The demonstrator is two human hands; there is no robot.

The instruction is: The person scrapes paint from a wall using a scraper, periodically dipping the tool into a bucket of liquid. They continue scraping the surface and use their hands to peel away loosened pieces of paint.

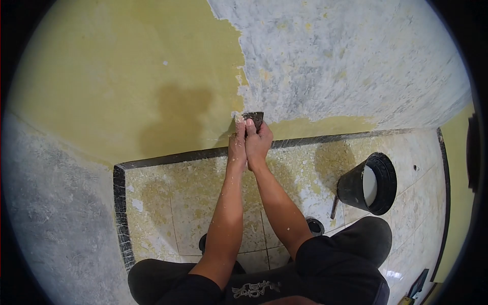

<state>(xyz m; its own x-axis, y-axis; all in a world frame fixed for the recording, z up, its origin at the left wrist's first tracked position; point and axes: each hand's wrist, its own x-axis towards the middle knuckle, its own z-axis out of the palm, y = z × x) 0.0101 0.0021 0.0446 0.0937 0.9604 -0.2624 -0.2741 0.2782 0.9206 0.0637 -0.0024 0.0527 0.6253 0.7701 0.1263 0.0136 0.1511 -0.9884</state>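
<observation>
Both hands meet at the wall in the middle of the view, around a dark flat scraper blade [255, 119]. My right hand [258, 144] is closed on the scraper, thumb on its face. Pressed against it, my left hand [237, 143] has its fingers together at the blade's left side; its grip on the tool is partly hidden. The blade touches the ragged edge between yellow paint [193, 56] and the bare grey-white wall [325, 61]. Paint flakes stick to my left fingers and forearm.
A black bucket [352, 187] with whitish liquid stands on the tiled floor to the right, a narrow tool [334, 207] beside it. Paint chips litter the floor [203, 203]. A black baseboard strip [188, 156] runs below the wall. Another tool [418, 284] lies at the lower right.
</observation>
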